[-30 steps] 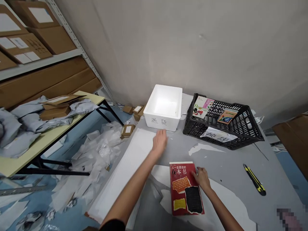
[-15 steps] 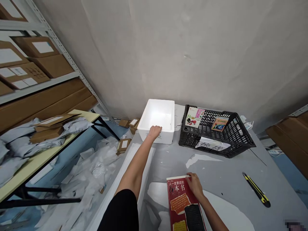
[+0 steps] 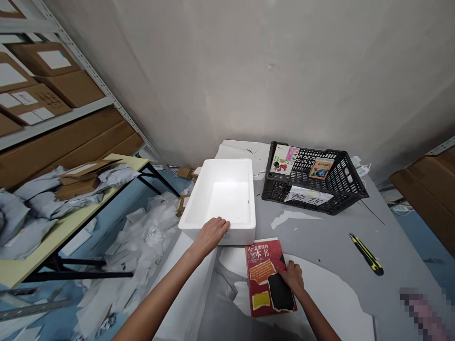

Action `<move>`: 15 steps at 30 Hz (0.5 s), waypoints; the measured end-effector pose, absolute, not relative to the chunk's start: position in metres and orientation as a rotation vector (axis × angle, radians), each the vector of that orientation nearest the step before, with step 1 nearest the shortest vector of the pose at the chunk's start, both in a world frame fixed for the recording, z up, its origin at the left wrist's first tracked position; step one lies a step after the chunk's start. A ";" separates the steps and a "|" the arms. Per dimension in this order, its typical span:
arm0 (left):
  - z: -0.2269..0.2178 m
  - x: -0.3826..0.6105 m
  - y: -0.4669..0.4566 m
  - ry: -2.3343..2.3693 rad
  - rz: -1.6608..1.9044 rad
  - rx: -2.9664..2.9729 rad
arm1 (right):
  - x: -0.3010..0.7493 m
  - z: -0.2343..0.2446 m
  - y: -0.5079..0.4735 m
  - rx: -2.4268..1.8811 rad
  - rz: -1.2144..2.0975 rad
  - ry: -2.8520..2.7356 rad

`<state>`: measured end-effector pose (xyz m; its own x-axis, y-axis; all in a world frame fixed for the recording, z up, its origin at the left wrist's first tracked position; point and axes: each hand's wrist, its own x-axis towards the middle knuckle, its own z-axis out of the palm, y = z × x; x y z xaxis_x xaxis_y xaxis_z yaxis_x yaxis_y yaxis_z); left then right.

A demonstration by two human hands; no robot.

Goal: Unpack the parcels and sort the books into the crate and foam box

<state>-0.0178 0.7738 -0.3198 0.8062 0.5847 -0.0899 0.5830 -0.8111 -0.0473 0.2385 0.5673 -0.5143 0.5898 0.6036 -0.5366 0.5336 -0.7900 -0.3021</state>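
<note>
In the head view, the left hand's grip [image 3: 212, 235] curls closed over the near rim of a white moulded-foam box [image 3: 227, 203]. The right hand's grip [image 3: 292, 278] lies flat and open on a glossy red paperback book [image 3: 265, 284], which sits on the grey worktop [image 3: 330, 241], left of a yellow-and-black utility knife [image 3: 366, 255] and near a black plastic mesh crate [image 3: 350, 188].

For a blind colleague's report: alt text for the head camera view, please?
The left hand rests on the near rim of a white foam box, the right hand on a red book; behind them, a black plastic crate holds two small books.
</note>
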 end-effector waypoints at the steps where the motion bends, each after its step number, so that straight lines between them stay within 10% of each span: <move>1: -0.326 -0.025 0.764 -0.965 0.176 -2.974 | 0.237 -0.516 0.565 -2.717 1.012 -0.959; 15: -0.336 -0.049 0.755 -1.022 0.181 -2.854 | 0.240 -0.528 0.580 -2.749 1.277 -0.794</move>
